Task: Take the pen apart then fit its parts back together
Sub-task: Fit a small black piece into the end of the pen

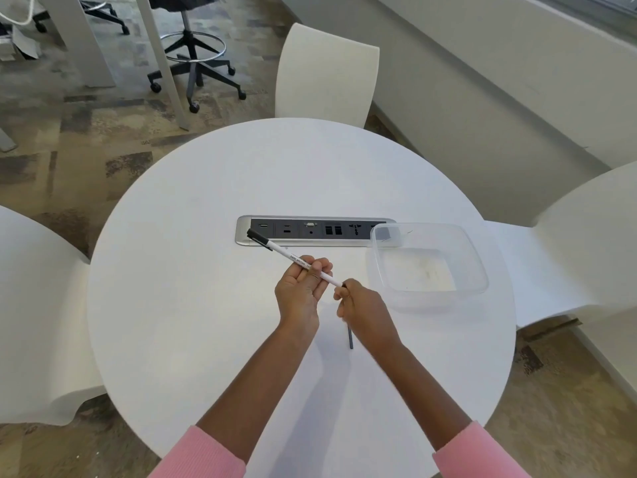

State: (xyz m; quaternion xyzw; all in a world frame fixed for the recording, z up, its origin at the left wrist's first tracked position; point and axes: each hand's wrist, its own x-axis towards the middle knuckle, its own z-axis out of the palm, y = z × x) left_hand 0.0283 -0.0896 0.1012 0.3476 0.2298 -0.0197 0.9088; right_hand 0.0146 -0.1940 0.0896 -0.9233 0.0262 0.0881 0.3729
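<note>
The left hand (pixel 303 288) holds the white pen (pixel 296 262) around the middle of its barrel, the fingers curled over it, with the black cap end pointing away towards the far left. The right hand (pixel 358 305) is closed in a pinch grip on the near end of the barrel, where a small dark part shows between the fingers; I cannot tell exactly which part it is. A thin dark rod (pixel 350 338), probably the refill, lies on the tabletop (pixel 206 322) just below the right wrist, partly hidden by it.

I think the step is to work on the tip end. To do it well, the left hand should keep the barrel steady while the right hand turns or pulls straight along the pen's axis, so that no small piece jumps away.

The tabletop is round and white, with a socket panel (pixel 315 231) in its middle. A clear plastic container (pixel 427 267) stands beside the hands on the right. White chairs (pixel 325 74) surround the table, on patterned carpet.
</note>
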